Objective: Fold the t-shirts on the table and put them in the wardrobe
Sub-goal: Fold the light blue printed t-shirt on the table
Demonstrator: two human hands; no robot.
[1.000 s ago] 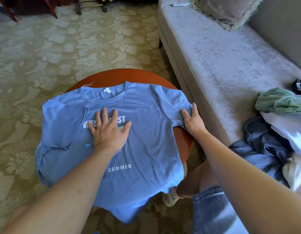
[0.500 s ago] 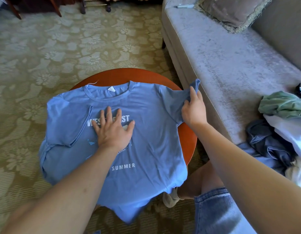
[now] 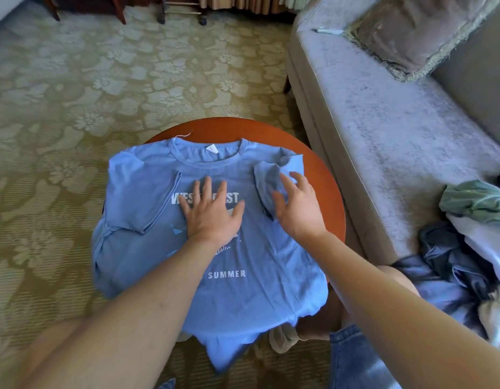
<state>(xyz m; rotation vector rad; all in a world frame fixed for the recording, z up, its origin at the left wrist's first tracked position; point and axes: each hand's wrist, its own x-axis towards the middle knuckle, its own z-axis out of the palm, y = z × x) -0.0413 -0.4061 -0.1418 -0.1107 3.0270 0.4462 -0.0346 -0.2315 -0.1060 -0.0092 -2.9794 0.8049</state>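
Plainly, your left hand [image 3: 212, 216] lay flat on the blue t-shirt [image 3: 257, 299] on the table [image 3: 326, 186]; your right hand [image 3: 298, 210] spread over the folded-in sleeve [image 3: 267, 182]; both grips slack, holding nothing.

Item: one blue t-shirt [image 3: 257, 299], short-sleeved, white print reading SUMMER on the front. We record it lying front up, collar away from us, spread over the round wooden table [image 3: 327, 181]. Both sleeves are folded inward onto the chest; we note the hem hanging over the table's near edge, with creases along its left side
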